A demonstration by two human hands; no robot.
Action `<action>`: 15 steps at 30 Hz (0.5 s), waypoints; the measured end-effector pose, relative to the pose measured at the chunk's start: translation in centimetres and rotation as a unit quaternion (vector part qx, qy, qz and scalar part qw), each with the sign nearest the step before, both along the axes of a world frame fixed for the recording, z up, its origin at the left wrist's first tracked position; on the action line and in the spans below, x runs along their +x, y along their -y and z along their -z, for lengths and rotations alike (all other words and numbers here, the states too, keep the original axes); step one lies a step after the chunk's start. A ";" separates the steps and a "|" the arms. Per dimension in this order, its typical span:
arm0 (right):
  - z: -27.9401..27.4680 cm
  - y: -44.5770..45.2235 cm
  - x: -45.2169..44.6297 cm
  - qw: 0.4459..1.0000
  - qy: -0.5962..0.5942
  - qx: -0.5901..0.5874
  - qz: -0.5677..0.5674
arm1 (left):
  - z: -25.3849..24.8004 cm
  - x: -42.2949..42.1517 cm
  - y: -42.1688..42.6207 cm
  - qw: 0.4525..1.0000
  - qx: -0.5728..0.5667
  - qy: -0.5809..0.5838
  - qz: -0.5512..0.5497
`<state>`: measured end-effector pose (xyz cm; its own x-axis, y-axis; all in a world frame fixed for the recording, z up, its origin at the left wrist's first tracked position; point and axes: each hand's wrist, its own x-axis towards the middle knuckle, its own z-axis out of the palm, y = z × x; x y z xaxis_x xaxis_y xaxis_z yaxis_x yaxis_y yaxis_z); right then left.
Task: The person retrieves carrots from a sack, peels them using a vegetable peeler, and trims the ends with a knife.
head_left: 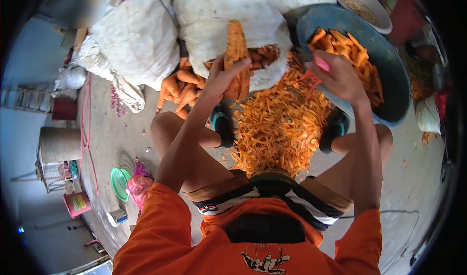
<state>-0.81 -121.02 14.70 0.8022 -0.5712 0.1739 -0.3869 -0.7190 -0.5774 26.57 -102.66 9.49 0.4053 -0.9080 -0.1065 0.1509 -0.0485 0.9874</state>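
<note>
Upright in my left hand (224, 75) is a large orange carrot (236, 46), with my fingers wrapped round its lower middle. My right hand (340, 76) is closed on a pink peeler (321, 65), to the right of the carrot and apart from it. A heap of orange peelings (279, 124) lies on the floor between my feet. Unpeeled carrots (182, 86) are piled at the left, and more show in the torn opening of a white sack (224, 17). Peeled carrots (357, 56) lie in a blue tub (396, 88) beside my right hand.
More white sacks (134, 36) stand at the upper left. A bowl of grain (362, 7) sits behind the tub. At the left are a green basin (120, 183), a pink bag (139, 182), a can (117, 218) and a pink hose (83, 129). A white bucket (428, 114) stands far right.
</note>
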 end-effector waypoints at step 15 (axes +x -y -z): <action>5.1 -0.2 4.1 0.994 0.039 0.033 -0.101 | 2.3 -4.0 1.5 0.926 0.012 0.377 0.010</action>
